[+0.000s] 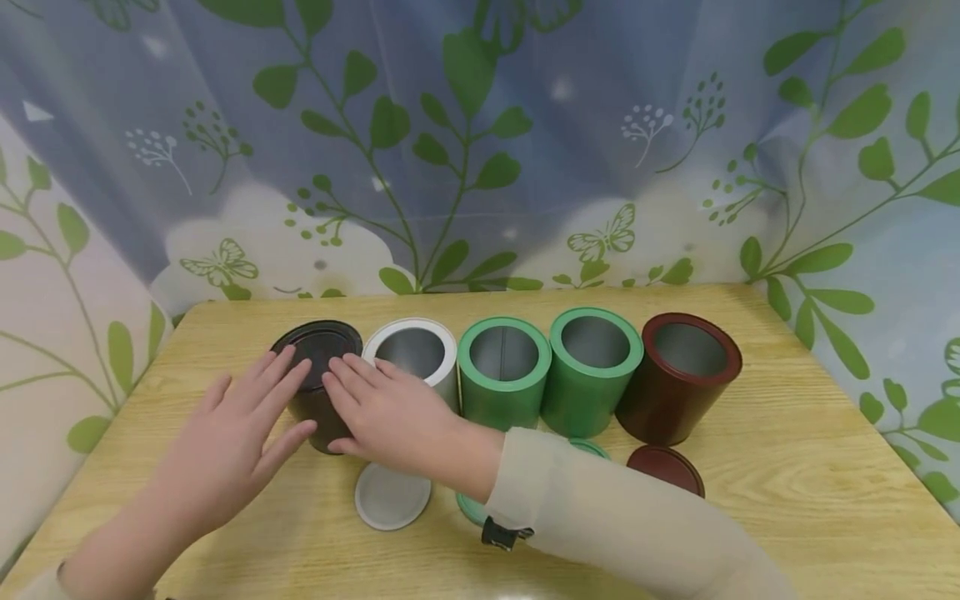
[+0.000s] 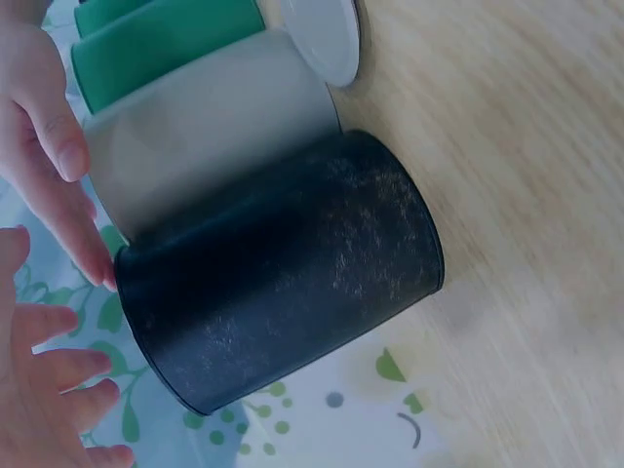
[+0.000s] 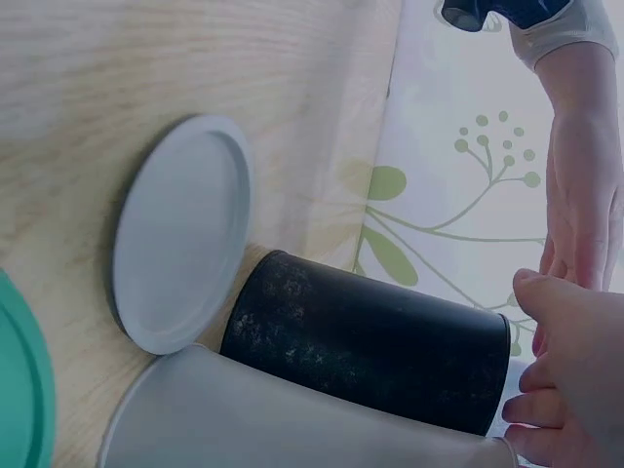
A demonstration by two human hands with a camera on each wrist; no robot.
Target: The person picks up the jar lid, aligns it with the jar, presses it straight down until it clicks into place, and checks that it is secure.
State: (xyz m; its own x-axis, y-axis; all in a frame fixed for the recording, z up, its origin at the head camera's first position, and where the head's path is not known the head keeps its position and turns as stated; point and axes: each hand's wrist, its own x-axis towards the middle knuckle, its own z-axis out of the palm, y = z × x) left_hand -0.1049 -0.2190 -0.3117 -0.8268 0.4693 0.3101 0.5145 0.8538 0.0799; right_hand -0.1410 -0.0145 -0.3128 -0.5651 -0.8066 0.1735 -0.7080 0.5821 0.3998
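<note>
A black can (image 1: 318, 400) with its black lid (image 1: 318, 343) on stands at the left end of a row of cans. My left hand (image 1: 281, 396) lies with straight fingers over the lid's left edge and the can's side. My right hand (image 1: 352, 408) reaches across from the right, its straight fingers resting on the lid's near right edge. Neither hand curls round anything. The left wrist view shows the black can (image 2: 283, 273) with my left fingers (image 2: 58, 390) and right fingers (image 2: 58, 175) at its top. In the right wrist view the black can (image 3: 370, 341) lies beside my right fingers (image 3: 565, 380).
To the right of the black can stand an open white can (image 1: 416, 350), two open green cans (image 1: 504, 367) (image 1: 592, 358) and an open dark red can (image 1: 678, 375). A white lid (image 1: 392, 496), a partly hidden green lid (image 1: 467, 507) and a dark red lid (image 1: 665, 468) lie on the wooden table (image 1: 810, 467). A leaf-print curtain hangs behind.
</note>
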